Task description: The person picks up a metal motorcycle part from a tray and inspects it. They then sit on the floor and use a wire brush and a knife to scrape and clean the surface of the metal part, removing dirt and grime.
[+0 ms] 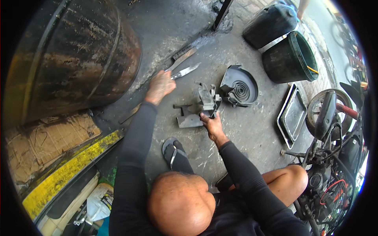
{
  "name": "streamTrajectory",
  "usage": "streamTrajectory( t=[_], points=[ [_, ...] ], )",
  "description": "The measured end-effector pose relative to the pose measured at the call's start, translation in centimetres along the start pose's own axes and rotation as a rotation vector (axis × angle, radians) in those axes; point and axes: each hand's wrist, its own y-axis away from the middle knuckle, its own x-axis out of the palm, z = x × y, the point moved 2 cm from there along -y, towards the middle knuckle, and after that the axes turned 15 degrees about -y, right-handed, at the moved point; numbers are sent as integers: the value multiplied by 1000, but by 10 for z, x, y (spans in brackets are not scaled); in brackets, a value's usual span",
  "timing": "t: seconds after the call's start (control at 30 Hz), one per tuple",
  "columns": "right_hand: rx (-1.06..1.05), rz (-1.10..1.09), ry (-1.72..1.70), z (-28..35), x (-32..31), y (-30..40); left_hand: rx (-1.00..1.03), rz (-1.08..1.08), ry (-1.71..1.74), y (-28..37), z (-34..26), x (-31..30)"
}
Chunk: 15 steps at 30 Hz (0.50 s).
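Observation:
My left hand (pixel 161 85) is closed at the handle end of a wooden-backed brush (pixel 184 56) with dark bristles. Beside it, a knife (pixel 186 71) with a worn metal blade points away from me; its handle end meets my fingers, and I cannot tell whether it is gripped too. In my right hand (pixel 213 125) is the near edge of a grey, bent sheet-metal part (pixel 205 98), my thumb resting on it. A flat grey plate (pixel 189 121) juts to its left, seemingly part of the same piece. Just beyond lies a rounded grey housing (pixel 240 85) with concentric rings inside.
A rusty drum (pixel 79 59) fills the upper left, with flattened cardboard (pixel 53 144) below it. A dark bucket (pixel 285 60) and jerrycan (pixel 270 25) stand at the upper right. Metal trays (pixel 292 116) lie near a motorcycle (pixel 327 165). Another person's hand (pixel 299 14) is by the jerrycan.

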Motion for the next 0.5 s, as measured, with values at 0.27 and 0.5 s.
streamTrajectory(
  t=[0.27, 0.5],
  points=[
    [-610, 81, 736, 58, -16, 29, -242, 162, 227, 188, 62, -46],
    [-500, 11, 361, 82, -12, -21, -105, -55, 272, 210, 26, -76]
  ],
)
